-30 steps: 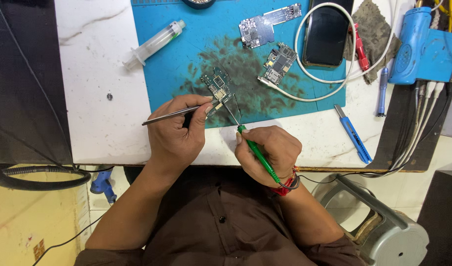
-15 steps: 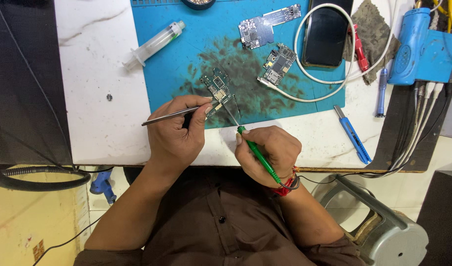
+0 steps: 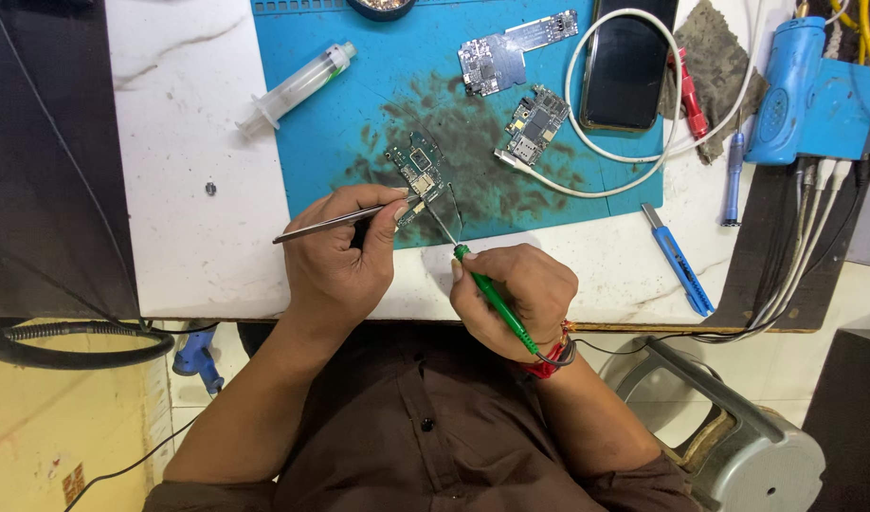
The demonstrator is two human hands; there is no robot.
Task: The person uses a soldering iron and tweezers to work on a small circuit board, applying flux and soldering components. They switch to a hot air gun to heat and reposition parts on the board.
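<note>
A small green circuit board [image 3: 417, 171] lies on the stained blue work mat [image 3: 378, 85]. My left hand [image 3: 340, 256] pinches metal tweezers [image 3: 340, 220] whose tips rest at the board's lower edge. In my right hand [image 3: 511, 294] is a green-handled soldering iron [image 3: 492, 296], its thin metal tip reaching up to the same edge of the board. Both hands rest near the table's front edge.
Two more circuit boards [image 3: 497, 57] [image 3: 534, 121] lie further back on the mat. A syringe [image 3: 298, 85], a dark phone [image 3: 629, 66] ringed by a white cable, a blue knife [image 3: 677, 256], a blue tool station [image 3: 809, 90] and a grey stool [image 3: 738, 446] surround them.
</note>
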